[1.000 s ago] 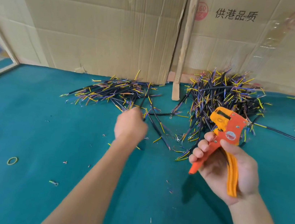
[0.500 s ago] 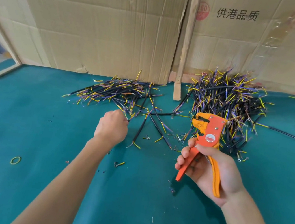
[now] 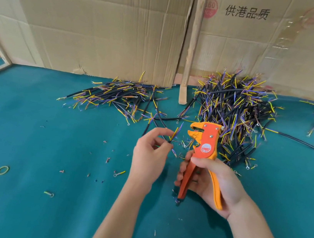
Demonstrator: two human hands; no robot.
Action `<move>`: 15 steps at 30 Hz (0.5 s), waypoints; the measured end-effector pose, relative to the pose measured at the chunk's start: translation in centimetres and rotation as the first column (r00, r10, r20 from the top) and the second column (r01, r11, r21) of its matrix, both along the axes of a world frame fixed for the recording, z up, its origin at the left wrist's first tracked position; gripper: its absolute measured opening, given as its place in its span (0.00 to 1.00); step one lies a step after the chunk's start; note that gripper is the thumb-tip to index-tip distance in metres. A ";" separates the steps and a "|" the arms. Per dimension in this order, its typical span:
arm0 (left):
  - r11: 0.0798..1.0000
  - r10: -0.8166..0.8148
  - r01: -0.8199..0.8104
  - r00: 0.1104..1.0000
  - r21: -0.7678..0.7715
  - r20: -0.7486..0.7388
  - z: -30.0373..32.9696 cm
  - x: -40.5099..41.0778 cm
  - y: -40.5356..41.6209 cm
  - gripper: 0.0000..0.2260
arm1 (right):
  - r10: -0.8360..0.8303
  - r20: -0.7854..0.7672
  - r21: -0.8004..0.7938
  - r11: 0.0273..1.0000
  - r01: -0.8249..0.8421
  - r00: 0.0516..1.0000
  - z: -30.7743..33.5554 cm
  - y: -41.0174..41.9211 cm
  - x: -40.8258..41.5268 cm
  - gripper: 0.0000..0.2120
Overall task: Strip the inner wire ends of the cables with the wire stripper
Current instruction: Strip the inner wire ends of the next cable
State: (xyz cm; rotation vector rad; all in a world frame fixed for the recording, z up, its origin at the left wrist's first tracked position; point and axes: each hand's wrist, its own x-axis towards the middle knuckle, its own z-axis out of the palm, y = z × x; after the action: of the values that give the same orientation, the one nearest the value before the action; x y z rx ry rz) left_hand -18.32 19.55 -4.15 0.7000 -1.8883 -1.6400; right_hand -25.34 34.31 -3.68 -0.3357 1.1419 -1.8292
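Pinching one cable [image 3: 173, 136] in our left hand [image 3: 149, 158], we aim its wire ends up and right toward the open-mouthed wire stripper [image 3: 204, 143], just beside, gripped by our right hand [image 3: 212, 179].

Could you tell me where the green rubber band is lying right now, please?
In the head view, the green rubber band lies flat on the teal table at lower left, well left of the left hand, with a small wire scrap nearest.
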 end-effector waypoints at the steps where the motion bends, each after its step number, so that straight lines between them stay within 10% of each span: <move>1: 1.000 -0.001 0.001 1.000 0.000 -0.010 -0.2 -0.1 0.2 0.16 | -0.004 0.001 0.006 1.000 0.004 1.000 0.0 0.0 0.0 0.14; 15: 0.977 0.104 -0.128 0.984 -0.172 -0.142 -1.7 -0.4 0.3 0.06 | 0.049 -0.052 0.048 0.998 -0.047 0.997 -0.2 -0.3 0.1 0.19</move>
State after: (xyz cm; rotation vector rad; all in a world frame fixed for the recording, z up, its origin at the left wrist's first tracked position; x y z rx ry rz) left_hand -18.68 19.82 -5.81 0.5995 -1.8370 -1.3872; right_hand -25.21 34.02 -3.85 -0.3832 1.2012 -1.7582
